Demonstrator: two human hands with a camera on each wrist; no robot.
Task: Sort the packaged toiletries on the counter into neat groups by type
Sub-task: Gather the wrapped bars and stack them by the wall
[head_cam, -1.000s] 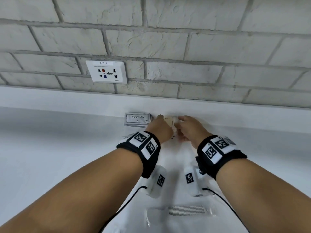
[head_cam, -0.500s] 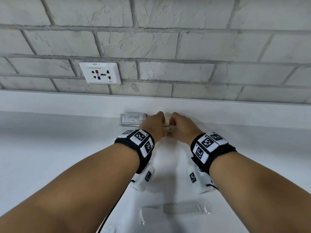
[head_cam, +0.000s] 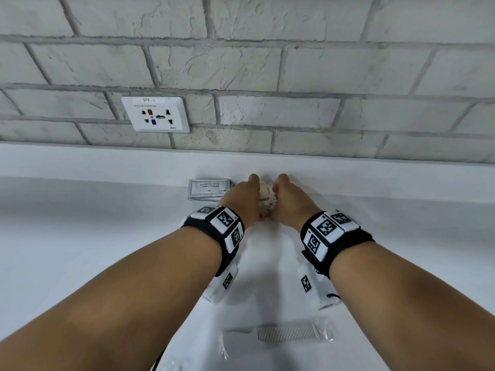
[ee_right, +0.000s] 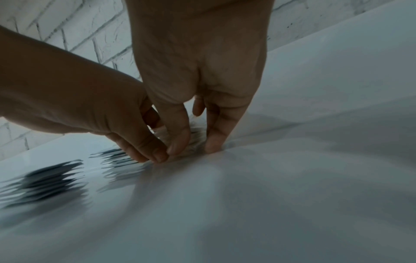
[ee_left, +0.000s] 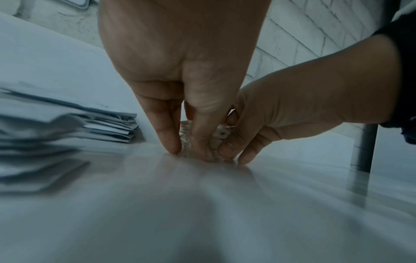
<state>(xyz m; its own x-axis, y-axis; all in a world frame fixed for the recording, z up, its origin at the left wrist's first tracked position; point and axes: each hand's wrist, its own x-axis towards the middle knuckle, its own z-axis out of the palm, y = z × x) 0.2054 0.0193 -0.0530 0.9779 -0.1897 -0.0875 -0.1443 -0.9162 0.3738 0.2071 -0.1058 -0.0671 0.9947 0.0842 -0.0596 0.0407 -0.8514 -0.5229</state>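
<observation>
Packaged toiletries: small clear-wrapped packets (head_cam: 266, 195) sit centre frame of the head view, at the back of the white counter (head_cam: 80, 250) against its raised back edge. Left hand (head_cam: 241, 199) and right hand (head_cam: 290, 200) press in on them from both sides. Wrist views show both hands with fingers mostly straight, pointing down, tips on the counter, bracketing the packets (ee_left: 185, 140) rather than wrapping them. Left thumb and fingers (ee_left: 167, 128) flank the crinkly plastic; right fingers (ee_right: 180, 135) do the same. Neither lifts anything, as far as visible.

Shampoo sachet stack (head_cam: 210, 189) lies just left of the left hand, flat, edges roughly aligned, label reading shampoo with conditioner. Wrapped comb (head_cam: 286, 333) lies lower centre of the head view, well apart from the hands.

Handling judgement: the packets look light, with thin slippery film, contents small and soft-ish; exact type too hidden to tell. They likely slide easily on the glossy counter, so squaring from opposite sides works; to lift, pinch across the short sides of the whole bundle, not the loose film. The sachet stack may fan out if nudged.

Wall socket (head_cam: 155, 114) upper left of the head view.
</observation>
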